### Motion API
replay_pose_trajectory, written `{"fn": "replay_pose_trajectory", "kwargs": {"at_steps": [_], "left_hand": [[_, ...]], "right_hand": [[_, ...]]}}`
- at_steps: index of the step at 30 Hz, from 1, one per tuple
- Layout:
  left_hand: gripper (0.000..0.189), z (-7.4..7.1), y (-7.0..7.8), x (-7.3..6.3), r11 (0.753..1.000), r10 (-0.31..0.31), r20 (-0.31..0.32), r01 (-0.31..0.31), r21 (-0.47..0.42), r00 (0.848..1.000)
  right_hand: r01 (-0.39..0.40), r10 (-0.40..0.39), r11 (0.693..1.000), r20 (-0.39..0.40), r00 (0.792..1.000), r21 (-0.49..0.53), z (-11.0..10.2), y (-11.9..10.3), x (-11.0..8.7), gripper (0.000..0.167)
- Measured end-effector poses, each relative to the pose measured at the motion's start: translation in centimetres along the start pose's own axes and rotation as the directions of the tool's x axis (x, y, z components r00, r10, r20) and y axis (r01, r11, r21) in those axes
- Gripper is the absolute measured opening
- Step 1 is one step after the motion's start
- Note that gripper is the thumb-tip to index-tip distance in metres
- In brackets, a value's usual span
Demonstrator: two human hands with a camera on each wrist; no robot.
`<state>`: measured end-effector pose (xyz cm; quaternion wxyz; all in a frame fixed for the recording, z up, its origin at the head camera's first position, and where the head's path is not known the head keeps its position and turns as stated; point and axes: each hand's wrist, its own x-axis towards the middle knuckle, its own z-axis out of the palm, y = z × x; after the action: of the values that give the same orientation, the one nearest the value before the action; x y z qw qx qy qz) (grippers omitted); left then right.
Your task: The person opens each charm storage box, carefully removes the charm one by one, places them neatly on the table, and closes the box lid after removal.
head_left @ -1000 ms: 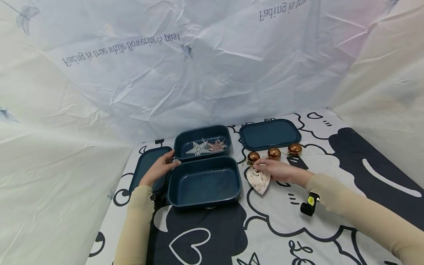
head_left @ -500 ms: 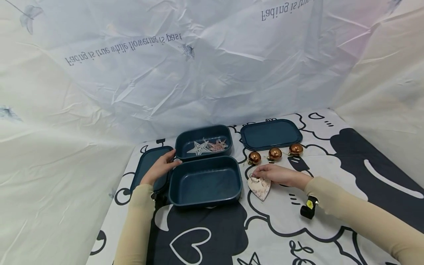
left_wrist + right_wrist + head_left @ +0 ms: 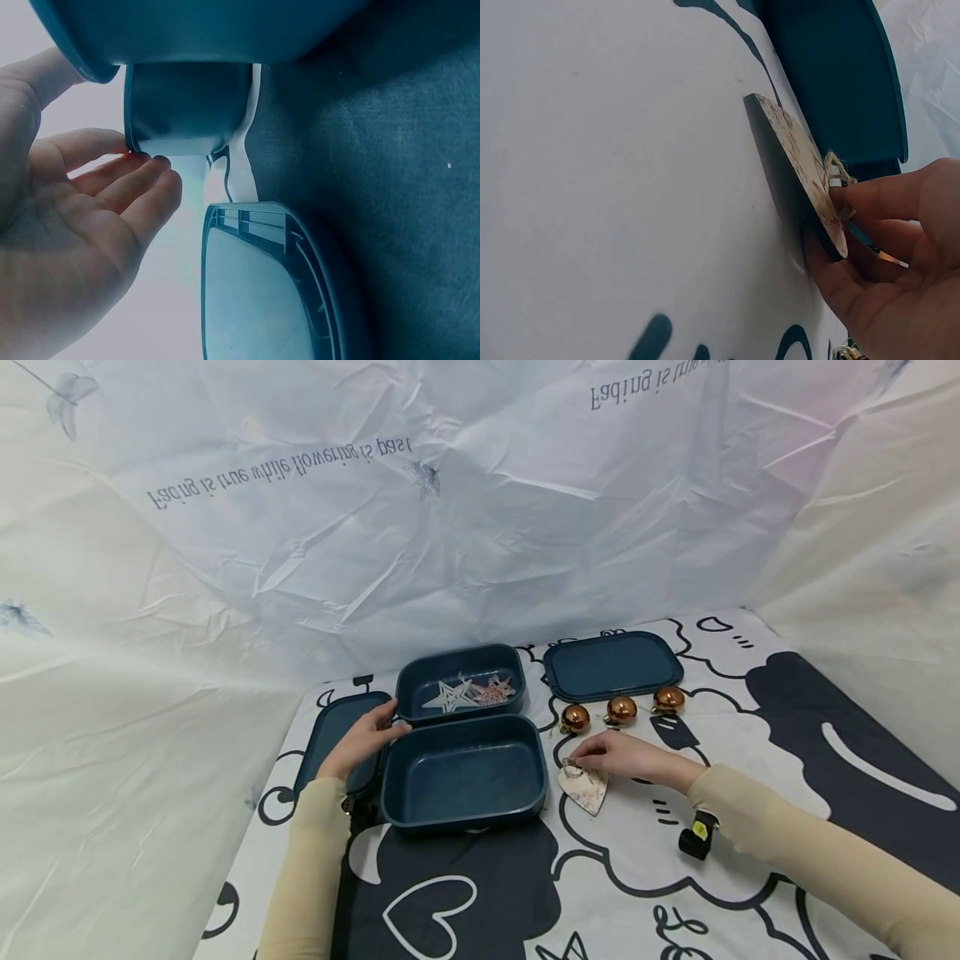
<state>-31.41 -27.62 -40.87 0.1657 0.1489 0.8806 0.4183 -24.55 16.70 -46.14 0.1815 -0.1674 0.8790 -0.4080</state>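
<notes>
My right hand (image 3: 626, 756) pinches a heart-shaped ornament (image 3: 585, 791) near its twine loop, just right of the front box. In the right wrist view the heart (image 3: 791, 142) tilts over the cloth, thumb on its patterned face and a finger beneath. My left hand (image 3: 360, 743) rests where two dark blue boxes meet. Its fingertips touch the rear box (image 3: 187, 105) and its thumb lies at the front box's rim. Nothing lies in the front box (image 3: 463, 781). The rear box (image 3: 450, 664) holds a white star (image 3: 448, 697) and a pinkish star-like ornament (image 3: 492, 691).
Three shiny copper balls (image 3: 621, 710) sit in a row beyond my right hand. Behind them lies a blue lid (image 3: 611, 667); another lid (image 3: 330, 732) lies under my left hand's side. A patterned cloth (image 3: 622, 860) covers the table, with white sheeting (image 3: 480, 552) behind.
My right hand has drawn the heart ornament slightly toward me, away from the copper balls, and it now leans flatter. The left hand stays at the boxes.
</notes>
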Motion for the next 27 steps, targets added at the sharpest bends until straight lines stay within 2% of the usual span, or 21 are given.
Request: {"fn": "replay_pose_trajectory", "kwargs": {"at_steps": [6,8,17,24,27], "left_hand": [[0.082,0.0,-3.0,1.5,1.000,0.004,-0.021,-0.004,-0.010,1.000],[0.083,0.1,-3.5,1.7,1.000,0.012,-0.027,-0.012,-0.002,1.000],[0.085,0.3,-3.7,1.7,1.000,0.026,-0.042,-0.026,-0.002,0.999],[0.083,0.4,-3.5,1.7,1.000,0.027,-0.044,-0.027,-0.008,0.999],[0.081,0.4,-3.1,1.6,1.000,0.012,-0.035,-0.013,-0.019,0.999]], "right_hand": [[0.066,-0.072,0.991,-0.047,0.996,-0.113,-0.2,0.2,0.1,0.021],[0.070,-0.078,0.989,-0.061,0.995,-0.127,-0.2,0.2,0.1,0.020],[0.091,-0.113,0.976,-0.103,0.988,-0.198,-0.4,-0.1,-0.3,0.023],[0.044,-0.062,0.982,-0.092,0.994,-0.181,-1.2,0.0,-0.5,0.025],[0.048,-0.062,0.983,-0.075,0.995,-0.180,-1.6,0.0,-0.6,0.026]]}}
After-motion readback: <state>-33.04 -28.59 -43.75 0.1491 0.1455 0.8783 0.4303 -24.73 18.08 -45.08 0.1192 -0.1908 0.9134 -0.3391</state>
